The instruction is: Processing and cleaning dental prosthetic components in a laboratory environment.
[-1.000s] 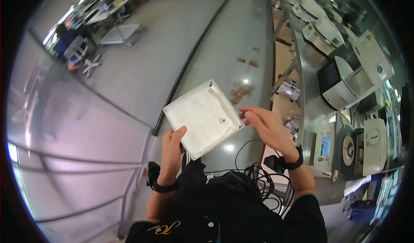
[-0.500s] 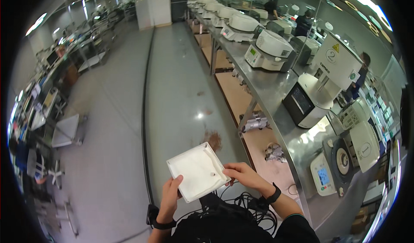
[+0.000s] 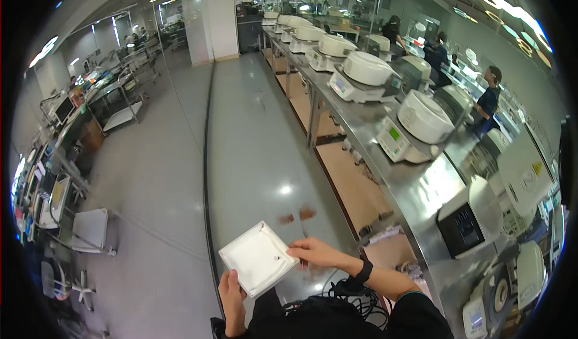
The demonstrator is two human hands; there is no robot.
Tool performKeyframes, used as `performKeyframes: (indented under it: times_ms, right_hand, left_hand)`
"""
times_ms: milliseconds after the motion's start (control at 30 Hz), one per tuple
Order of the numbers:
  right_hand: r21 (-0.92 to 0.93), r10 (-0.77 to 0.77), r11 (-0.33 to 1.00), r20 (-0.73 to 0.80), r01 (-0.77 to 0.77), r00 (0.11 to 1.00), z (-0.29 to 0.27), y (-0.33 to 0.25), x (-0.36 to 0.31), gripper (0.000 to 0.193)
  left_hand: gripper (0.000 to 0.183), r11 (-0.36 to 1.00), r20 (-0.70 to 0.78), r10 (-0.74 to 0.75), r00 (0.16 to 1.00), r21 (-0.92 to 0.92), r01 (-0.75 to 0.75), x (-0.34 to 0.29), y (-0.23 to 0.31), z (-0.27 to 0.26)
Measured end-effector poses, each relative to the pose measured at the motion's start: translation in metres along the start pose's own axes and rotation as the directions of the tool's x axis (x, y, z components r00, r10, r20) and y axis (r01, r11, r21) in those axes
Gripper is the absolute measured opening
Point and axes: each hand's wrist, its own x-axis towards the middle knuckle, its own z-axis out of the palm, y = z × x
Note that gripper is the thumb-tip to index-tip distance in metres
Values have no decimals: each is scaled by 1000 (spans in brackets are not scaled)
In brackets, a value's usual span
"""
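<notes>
the left hand (image 3: 231,295) clasped the white tray (image 3: 248,259) at its near-left edge, thumb over the rim; the right hand (image 3: 317,253) pinched its right corner between fingers, probably for balance above the floor (image 3: 244,140).

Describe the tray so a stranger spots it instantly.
Left of the long metal bench runs grey floor. Above it, the left hand and right hand hold the white tray. Unlike the bench's round-lidded white machines, it is shallow and square.

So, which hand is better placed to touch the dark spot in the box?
Probably the right hand: its fingers are at the right edge of the box, near the spot. The left hand holds the lower left edge, farther off.
</notes>
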Motion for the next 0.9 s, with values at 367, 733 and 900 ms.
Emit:
performKeyframes:
  times_ms: [367, 733, 900]
  right_hand:
    - [19, -32, 999, -147, 35, 989, -97, -75, 241, 37]
    - [40, 11, 999, -394, 5, 919, -255, -104, 359, 35]
    - [74, 13, 997, -374, 17, 927, -317, -116, 423, 34]
  left_hand:
    - [31, 909, 284, 47, 958, 386, -159, 304, 124, 60]
    - [23, 942, 424, 228, 876, 130, -308, 507, 169, 192]
    - [12, 902, 329, 383, 863, 70, -426, 548, 204, 271]
